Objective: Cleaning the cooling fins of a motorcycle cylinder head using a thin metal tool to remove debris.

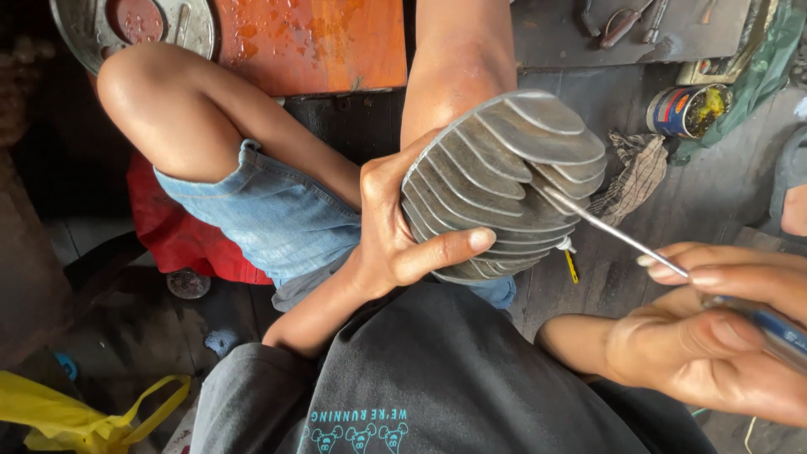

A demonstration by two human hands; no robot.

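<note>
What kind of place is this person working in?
Probably a small, informal engine repair workshop, with the work done sitting low on a dark plank floor. The left hand holds a finned metal engine cylinder, the right hand pokes a thin screwdriver between its fins, and hand tools and an open tin can lie nearby.

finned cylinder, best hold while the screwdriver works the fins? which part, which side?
Probably as the left hand has it: wrapped around the finned metal cylinder from its left flank, fingers laid across the fin edges, thumb behind. The parallel ridges give purchase against slip, and this keeps the right flank free, where the screwdriver in the right hand pokes between fins.
</note>
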